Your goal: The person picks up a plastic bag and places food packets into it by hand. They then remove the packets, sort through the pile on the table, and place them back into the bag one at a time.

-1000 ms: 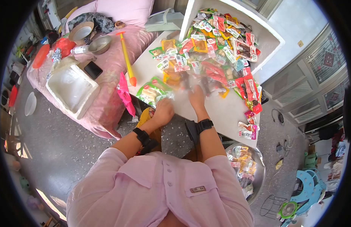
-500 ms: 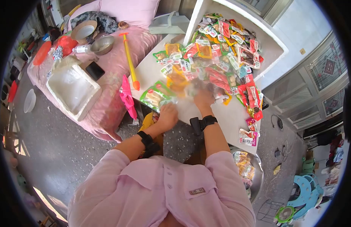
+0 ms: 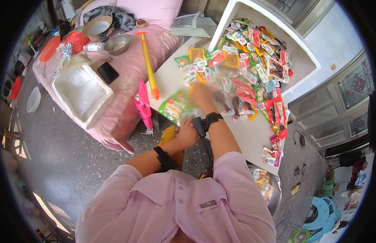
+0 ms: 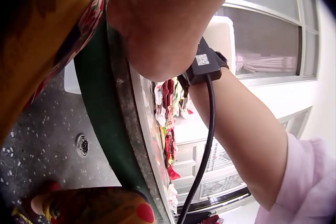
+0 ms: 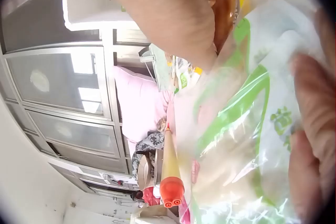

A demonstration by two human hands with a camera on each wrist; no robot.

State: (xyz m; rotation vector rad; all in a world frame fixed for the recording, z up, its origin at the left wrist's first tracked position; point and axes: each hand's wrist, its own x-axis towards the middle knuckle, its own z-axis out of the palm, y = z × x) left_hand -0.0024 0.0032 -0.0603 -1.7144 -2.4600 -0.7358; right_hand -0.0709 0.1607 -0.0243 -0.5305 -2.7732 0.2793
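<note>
The right hand (image 3: 202, 94), blurred, reaches across the white table (image 3: 246, 135). In the right wrist view its thumb and fingers (image 5: 315, 129) close on a clear plastic snack packet with green-and-white print (image 3: 176, 107), which lies near the table's front edge. The left hand (image 3: 187, 133) rests at that edge just below the packet; I cannot tell how its fingers lie. A heap of colourful snack packets (image 3: 252, 60) spreads behind.
</note>
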